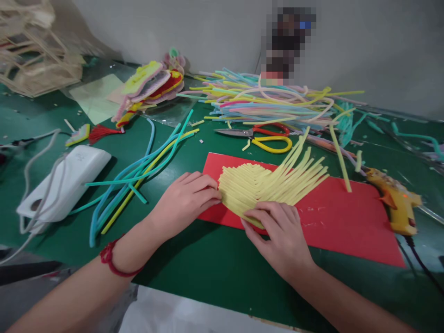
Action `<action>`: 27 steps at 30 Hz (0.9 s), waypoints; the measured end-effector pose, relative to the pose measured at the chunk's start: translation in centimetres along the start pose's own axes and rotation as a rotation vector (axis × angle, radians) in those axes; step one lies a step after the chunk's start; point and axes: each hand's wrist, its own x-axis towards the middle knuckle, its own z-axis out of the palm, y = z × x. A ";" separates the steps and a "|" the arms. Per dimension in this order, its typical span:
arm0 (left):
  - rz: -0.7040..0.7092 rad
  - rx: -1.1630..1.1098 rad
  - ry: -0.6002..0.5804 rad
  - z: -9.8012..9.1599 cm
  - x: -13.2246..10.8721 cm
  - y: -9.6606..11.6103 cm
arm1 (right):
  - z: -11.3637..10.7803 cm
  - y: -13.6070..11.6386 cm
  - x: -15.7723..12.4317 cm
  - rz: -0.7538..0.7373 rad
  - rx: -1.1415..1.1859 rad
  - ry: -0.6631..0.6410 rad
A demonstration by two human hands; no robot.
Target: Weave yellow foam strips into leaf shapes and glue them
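A pale yellow piece made of chenille stems [249,182] laid side by side in slanting rows lies on a red card [347,219]. Its left part is rounded with a V-shaped seam, and loose stem ends fan out toward the upper right. My left hand [189,199] grips the left edge of the piece between thumb and fingers. With the fingers bent over its lower edge, my right hand [277,236] holds the piece from the near side, thumb below. Both thumbs are partly hidden.
Scissors [270,138] with red and yellow handles lie behind the card. A yellow glue gun [398,203] rests at its right end. Farther back is a heap of coloured stems [270,104]. Blue and teal stems [138,171] and a white power strip [65,185] with a cord are left.
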 end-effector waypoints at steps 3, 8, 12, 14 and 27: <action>0.001 -0.015 0.007 0.0 0.0 0.0 | 0.0 0.0 0.0 -0.001 -0.006 0.009; 0.004 -0.033 -0.007 0.0 0.0 0.0 | 0.0 0.0 0.0 0.009 -0.006 0.002; -0.003 -0.032 -0.017 0.0 0.0 0.0 | 0.0 -0.1 0.1 -0.003 -0.008 0.010; -0.003 -0.029 -0.019 0.0 0.0 0.0 | 0.0 0.0 0.1 -0.003 -0.010 0.009; -0.035 -0.078 -0.030 -0.1 0.0 -0.2 | -0.1 0.0 0.0 -0.003 -0.015 0.006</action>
